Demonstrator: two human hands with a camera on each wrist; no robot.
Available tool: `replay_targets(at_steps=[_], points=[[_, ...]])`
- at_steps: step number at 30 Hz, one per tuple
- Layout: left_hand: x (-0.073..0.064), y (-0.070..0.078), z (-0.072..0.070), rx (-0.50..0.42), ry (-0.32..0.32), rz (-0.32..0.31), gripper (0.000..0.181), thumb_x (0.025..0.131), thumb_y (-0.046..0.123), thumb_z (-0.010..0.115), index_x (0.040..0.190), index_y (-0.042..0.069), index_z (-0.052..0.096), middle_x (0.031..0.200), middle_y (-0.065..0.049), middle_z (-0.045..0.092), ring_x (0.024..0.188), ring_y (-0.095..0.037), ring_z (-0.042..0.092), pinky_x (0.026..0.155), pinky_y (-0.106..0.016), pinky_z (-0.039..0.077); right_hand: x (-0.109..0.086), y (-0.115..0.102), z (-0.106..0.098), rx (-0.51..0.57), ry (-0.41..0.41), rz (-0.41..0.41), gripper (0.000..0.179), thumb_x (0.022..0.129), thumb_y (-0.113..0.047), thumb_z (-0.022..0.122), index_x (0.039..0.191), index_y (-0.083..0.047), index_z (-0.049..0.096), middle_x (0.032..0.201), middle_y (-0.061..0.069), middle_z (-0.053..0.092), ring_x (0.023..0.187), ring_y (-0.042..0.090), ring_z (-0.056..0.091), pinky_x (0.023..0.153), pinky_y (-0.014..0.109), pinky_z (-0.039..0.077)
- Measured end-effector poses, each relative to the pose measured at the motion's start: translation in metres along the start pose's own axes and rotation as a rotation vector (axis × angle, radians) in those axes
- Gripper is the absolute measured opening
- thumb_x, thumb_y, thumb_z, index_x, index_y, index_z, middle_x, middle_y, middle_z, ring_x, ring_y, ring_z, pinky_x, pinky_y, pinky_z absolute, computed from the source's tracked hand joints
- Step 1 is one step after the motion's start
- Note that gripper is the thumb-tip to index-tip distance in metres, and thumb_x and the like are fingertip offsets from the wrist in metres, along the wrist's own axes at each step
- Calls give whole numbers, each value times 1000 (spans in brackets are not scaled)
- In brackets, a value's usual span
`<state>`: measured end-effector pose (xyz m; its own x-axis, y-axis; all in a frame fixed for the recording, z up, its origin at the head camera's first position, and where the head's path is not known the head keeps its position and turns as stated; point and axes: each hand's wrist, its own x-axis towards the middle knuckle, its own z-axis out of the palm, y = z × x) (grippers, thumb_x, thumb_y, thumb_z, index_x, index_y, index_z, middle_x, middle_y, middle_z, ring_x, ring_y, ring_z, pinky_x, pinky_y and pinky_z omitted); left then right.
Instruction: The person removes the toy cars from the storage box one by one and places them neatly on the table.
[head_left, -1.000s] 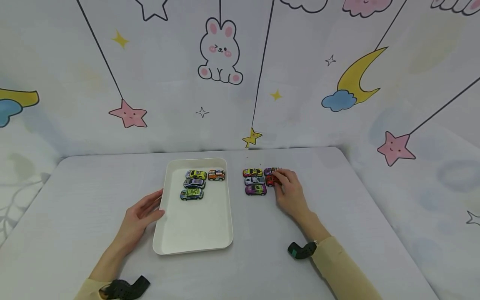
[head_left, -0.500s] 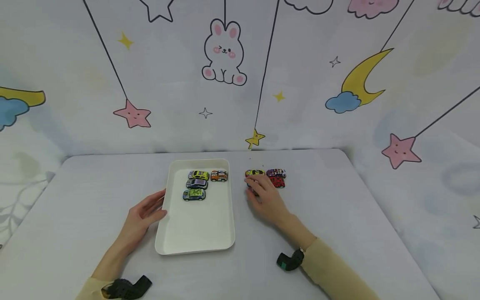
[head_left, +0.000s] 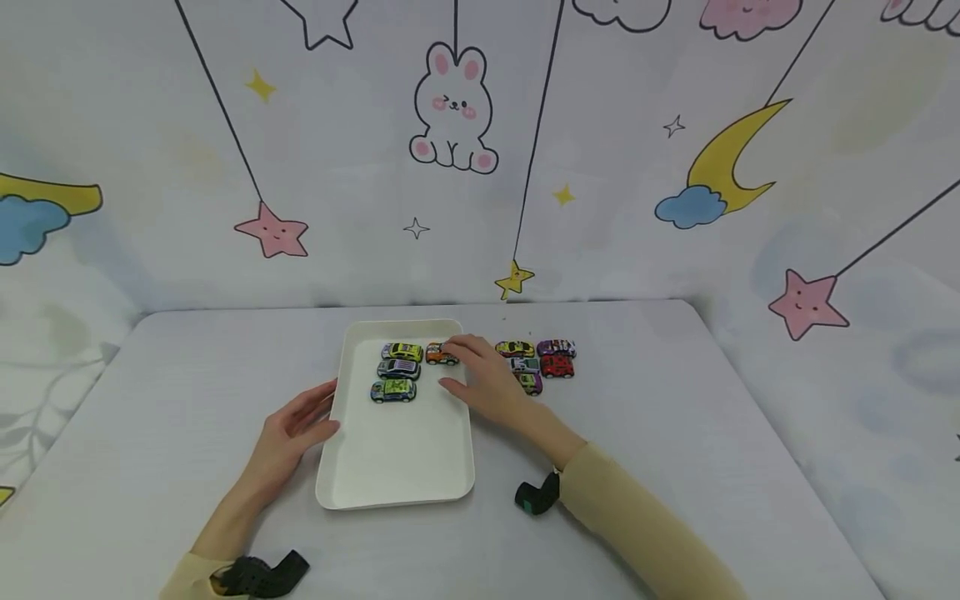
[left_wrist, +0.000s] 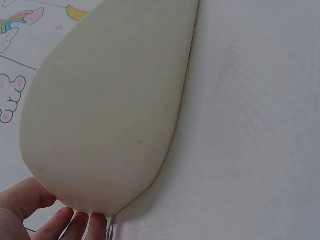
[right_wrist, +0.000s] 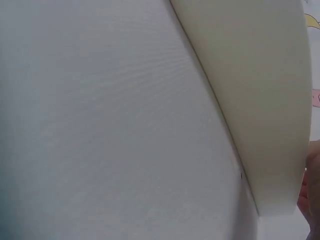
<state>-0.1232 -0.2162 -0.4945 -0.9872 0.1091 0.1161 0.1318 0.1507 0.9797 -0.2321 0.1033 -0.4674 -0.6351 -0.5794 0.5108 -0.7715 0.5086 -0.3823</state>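
A white tray [head_left: 397, 467] lies on the table, with a yellow toy car [head_left: 402, 352], a dark striped toy car [head_left: 399, 369], a green-and-blue toy car [head_left: 393, 391] and an orange toy car [head_left: 441, 354] inside. My left hand [head_left: 288, 437] rests its fingertips and thumb along the tray's left side; the left wrist view has these fingers [left_wrist: 75, 225] right at the tray wall. Reaching over the right rim, my right hand [head_left: 491, 383] has its fingertips overlapping the orange car, thumb spread apart below. In the right wrist view, only part of this hand [right_wrist: 312, 185] shows.
To the right of the tray sit a yellow-and-black toy car [head_left: 515, 349], a purple-and-white one [head_left: 557, 348], a red one [head_left: 558, 367], a silver one [head_left: 525, 365] and a purple-and-green one [head_left: 531, 383]. A cartoon-print cloth [head_left: 337, 150] hangs behind the table.
My right hand has moved left, from the red toy car across the silver and purple ones, to the tray's right rim. The left hand stays at the tray. The head view has shifted slightly.
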Motion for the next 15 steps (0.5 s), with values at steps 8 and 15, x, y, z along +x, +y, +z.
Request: replay_targets(at_steps=[8,15], points=[[0,-3,0,0,0,11,57,96,4,65,148,-3,42,153,-27,39,128,7,48,103,-8,42,25,4,1,-66,-254,161,52,90,-18,76,138,-6,58,141,11,55,132,27,51,111,40,47],[0,-2,0,-7,4,4,58,96,5,65,148,-3,42,154,-28,39,128,8,48,103,-9,42,43,1,-3,-148,-423,208,50,94,-15,70,140,-6,55,147,10,51,136,26,49,114,39,43]])
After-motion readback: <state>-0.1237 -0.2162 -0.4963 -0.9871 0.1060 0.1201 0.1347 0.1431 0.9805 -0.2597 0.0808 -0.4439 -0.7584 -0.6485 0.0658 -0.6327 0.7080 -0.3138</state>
